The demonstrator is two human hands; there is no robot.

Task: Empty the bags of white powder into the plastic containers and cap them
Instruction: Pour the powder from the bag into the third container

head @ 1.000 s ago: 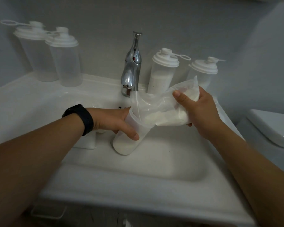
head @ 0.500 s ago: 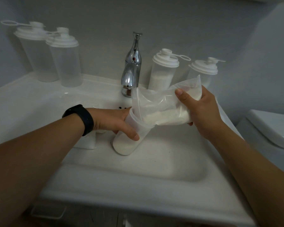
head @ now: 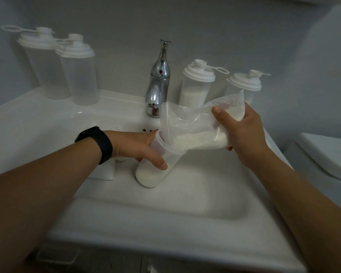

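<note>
In the sink basin [head: 185,209], below the faucet [head: 158,91], my left hand [head: 138,148] grips an open plastic container [head: 154,174], thumb across its front wall, fingers curled behind. Its base rests on the basin floor; its mouth tilts up and right. My right hand [head: 242,133] clutches a clear bag of white powder [head: 195,133], lying nearly level, its open end pointing left into the mouth. Capped containers stand along the sink's back edge.
</note>
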